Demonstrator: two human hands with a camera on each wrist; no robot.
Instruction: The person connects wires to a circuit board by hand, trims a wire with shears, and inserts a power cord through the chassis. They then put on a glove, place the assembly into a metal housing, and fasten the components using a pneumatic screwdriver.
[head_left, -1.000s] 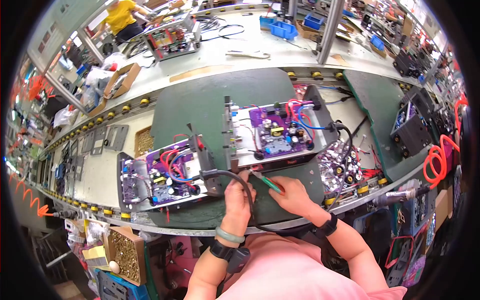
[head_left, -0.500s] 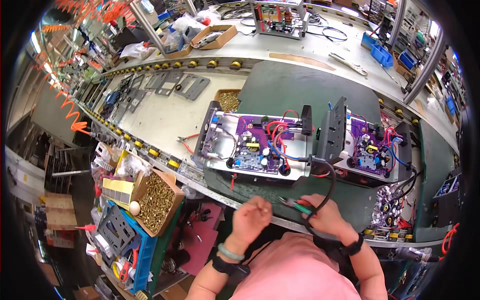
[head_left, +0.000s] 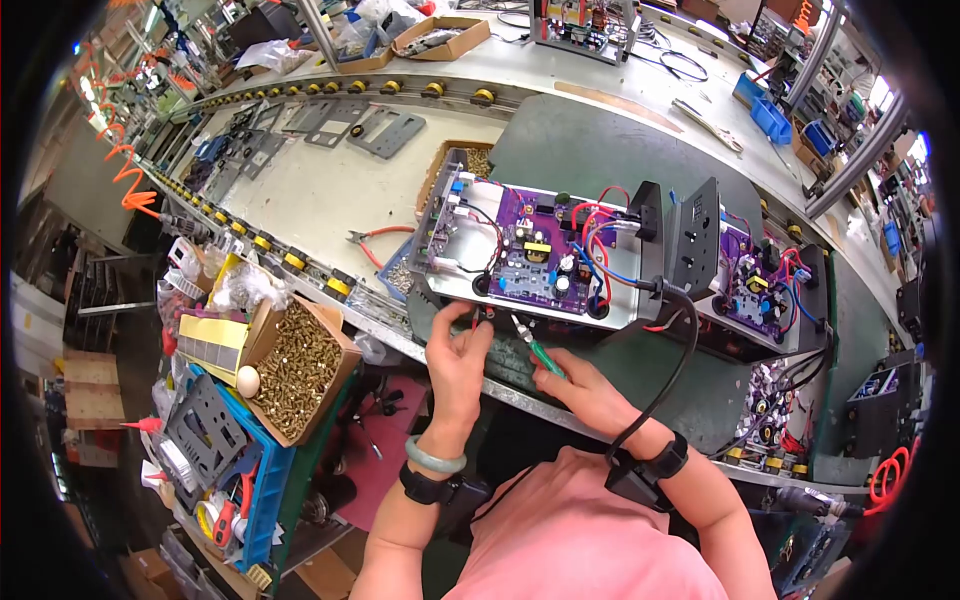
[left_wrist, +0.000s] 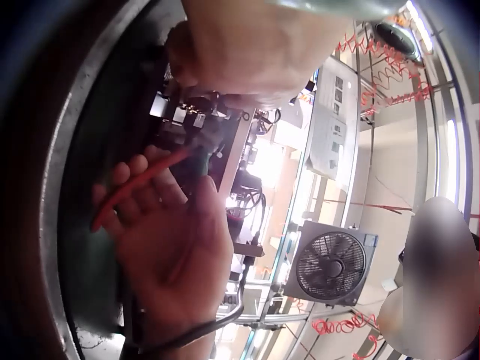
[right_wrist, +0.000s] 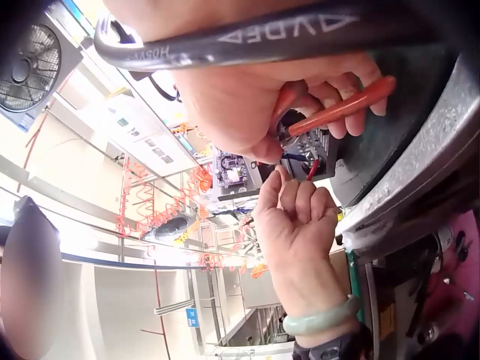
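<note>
A chassis with a purple circuit board (head_left: 545,250) sits on the green mat (head_left: 600,150). At its front edge my left hand (head_left: 455,360) pinches a thin red wire, most of it hidden by the fingers. My right hand (head_left: 595,400) holds diagonal cutters (head_left: 545,358) with their jaws pointing at the left fingertips. Their red handle (right_wrist: 341,109) lies across the fingers in the right wrist view. A thick black cable (head_left: 680,350) runs from the chassis down over the right wrist. A second chassis (head_left: 750,280) stands to the right.
Red-handled pliers (head_left: 375,245) lie left of the chassis near a small box of screws (head_left: 400,272). A carton of brass-coloured screws (head_left: 300,375) and a blue tray (head_left: 270,490) stand at the lower left. Grey metal plates (head_left: 385,133) lie farther back. A metal rail (head_left: 400,345) edges the bench.
The head view has swung left, from the right chassis to the left one. My left hand left the first chassis, then rose to pinch the red wire; the cutters followed it.
</note>
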